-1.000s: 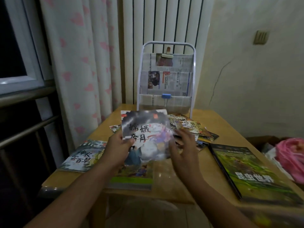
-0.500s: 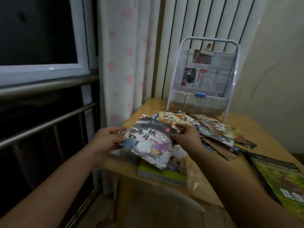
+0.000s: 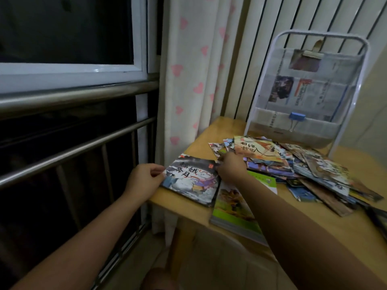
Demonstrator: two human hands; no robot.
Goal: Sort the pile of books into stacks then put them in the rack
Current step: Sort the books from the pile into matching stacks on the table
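In the lower middle of the frame a dark picture book point(image 3: 191, 180) with grey clouds and large characters on its cover lies flat at the left corner of the wooden worktop point(image 3: 189, 208). The left hand point(image 3: 142, 181) is at the left edge of this book, and its fingers point(image 3: 156, 170) are curled together and pinch the edge between thumb and forefinger. The right hand point(image 3: 230, 167) is at the upper right corner of the same book; its fingers are bent down onto that corner, but I cannot tell if they grip it or only press on it. Just to the right of the dark book, and partly under the right forearm, lies a stack of books with a green cover point(image 3: 234, 210) on top, reaching to the near edge of the worktop. Behind the hands, in the middle right of the frame, a loose pile of books point(image 3: 293, 162) is spread over the worktop, the covers overlapping at many angles. At the back of the worktop stands a white rack point(image 3: 354, 97) with a metal frame; newspaper point(image 3: 307, 91) lines it, a blue clip point(image 3: 297, 116) sits on its lower front and a wooden clip point(image 3: 313, 53) at the top. In the upper left of the frame there is a dark window point(image 3: 67, 30) with steel rails point(image 3: 73, 97) under it, and a white curtain with pink hearts point(image 3: 188, 70) hangs beside the worktop.
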